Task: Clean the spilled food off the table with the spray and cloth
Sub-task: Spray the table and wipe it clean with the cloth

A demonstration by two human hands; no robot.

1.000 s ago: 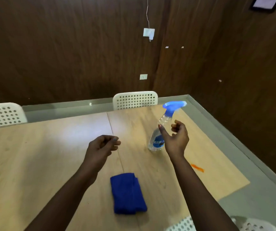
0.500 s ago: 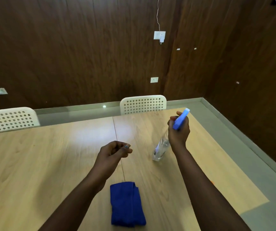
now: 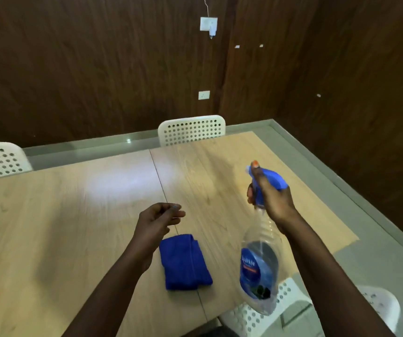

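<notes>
The tabletop (image 3: 62, 215) carries a folded blue cloth (image 3: 184, 262). The right hand (image 3: 272, 200) holds the bottle (image 3: 260, 266) aloft, fingers wrapped round its blue spray head. The left hand (image 3: 155, 222) hovers above the cloth, fingers loosely curled, holding nothing.

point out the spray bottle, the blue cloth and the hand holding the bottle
spray bottle (image 3: 259, 266), head view, on its label
blue cloth (image 3: 184, 262), head view, middle of the fold
right hand (image 3: 272, 201), head view, back of the hand
</notes>
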